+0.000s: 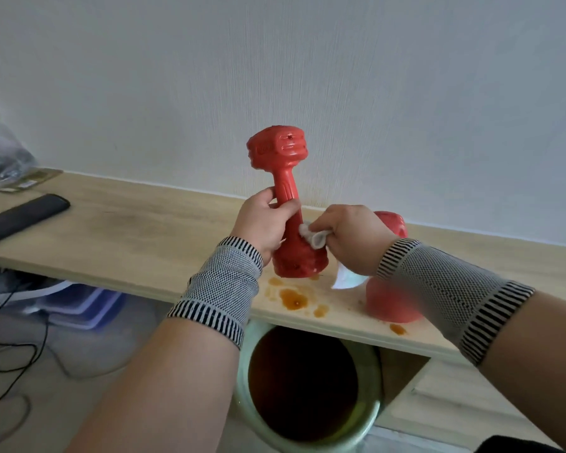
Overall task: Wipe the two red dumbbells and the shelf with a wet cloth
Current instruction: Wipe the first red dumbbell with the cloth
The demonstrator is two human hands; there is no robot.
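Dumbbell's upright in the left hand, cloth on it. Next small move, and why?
Probably slide the white cloth down the upright dumbbell onto its lower head. The right hand presses the cloth where handle meets that head, the left hand grips the handle, steadying it on the shelf, and dark specks show on the lower head.

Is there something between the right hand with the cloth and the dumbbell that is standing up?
Nothing visible. The right hand already presses the cloth on the upright dumbbell, low on its handle, while the left hand grips the handle. The second dumbbell lies behind the right wrist, not between.
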